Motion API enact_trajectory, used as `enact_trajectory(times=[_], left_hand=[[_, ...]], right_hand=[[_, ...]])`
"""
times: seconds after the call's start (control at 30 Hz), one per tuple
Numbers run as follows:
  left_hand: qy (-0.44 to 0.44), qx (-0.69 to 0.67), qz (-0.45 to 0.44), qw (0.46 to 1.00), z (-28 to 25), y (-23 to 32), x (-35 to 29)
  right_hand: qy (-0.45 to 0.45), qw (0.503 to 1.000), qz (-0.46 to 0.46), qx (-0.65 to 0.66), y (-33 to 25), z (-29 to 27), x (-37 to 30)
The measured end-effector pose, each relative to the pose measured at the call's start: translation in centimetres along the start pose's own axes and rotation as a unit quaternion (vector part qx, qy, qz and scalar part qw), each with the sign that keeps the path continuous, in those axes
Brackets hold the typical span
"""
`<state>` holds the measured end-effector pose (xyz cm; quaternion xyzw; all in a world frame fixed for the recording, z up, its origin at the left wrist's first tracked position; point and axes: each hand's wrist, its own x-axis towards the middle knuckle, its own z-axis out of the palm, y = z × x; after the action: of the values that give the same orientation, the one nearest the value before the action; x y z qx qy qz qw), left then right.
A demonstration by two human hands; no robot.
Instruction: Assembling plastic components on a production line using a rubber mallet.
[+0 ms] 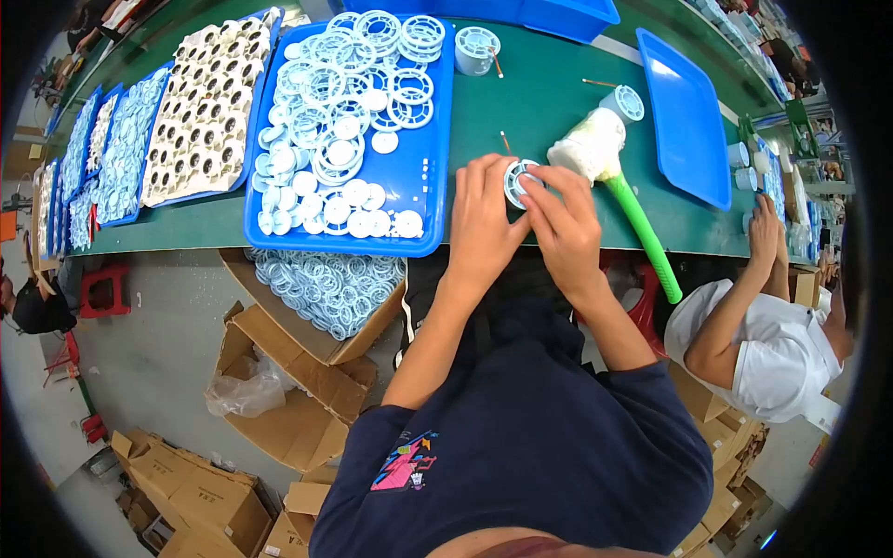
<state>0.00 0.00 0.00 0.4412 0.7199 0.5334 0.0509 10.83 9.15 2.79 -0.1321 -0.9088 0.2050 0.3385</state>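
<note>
Above the green bench edge, a round light-blue plastic part with a spoked ring on top (513, 189) sits between my two hands. My left hand (484, 216) is closed around its left side. From the right, my right hand (564, 223) pinches at the top of the same part, thumb and fingers together. A thin copper-coloured lead (505, 142) sticks out behind it. Just past my right fingers lies a mallet with a pale, worn head (590, 147) and a green handle (644, 226). Whatever is under my fingertips is hidden.
A blue tray (432, 139) of light-blue rings and discs stands to the left. Two similar round parts (475, 52) (623, 103) are farther back. At the right is another blue tray (686, 121). Below sits a carton of rings (326, 288). A co-worker (763, 344) works at right.
</note>
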Motion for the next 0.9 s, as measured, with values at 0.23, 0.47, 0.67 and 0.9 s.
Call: enact_trajectory(times=[0.23,0.47,0.67,0.9], left_hand=[[0.01,-0.008,-0.001,1.0,-0.1,0.3,-0.1],[-0.005,-0.003,-0.007,1.0,-0.6,0.3,0.0],[0.026,-0.003,0.008,1.0,0.2,0.1,-0.4],[0.01,-0.014,0.018,1.0,0.1,0.3,-0.1]], right_hand=[[0.035,0.998,-0.027,-0.036,-1.2,-0.5,0.2],[-0.105,0.989,-0.055,0.088,-2.0,2.9,12.5],[-0.24,0.962,-0.029,-0.125,1.9,9.7,16.5],[-0.253,0.966,-0.025,0.042,3.1,6.5,17.0]])
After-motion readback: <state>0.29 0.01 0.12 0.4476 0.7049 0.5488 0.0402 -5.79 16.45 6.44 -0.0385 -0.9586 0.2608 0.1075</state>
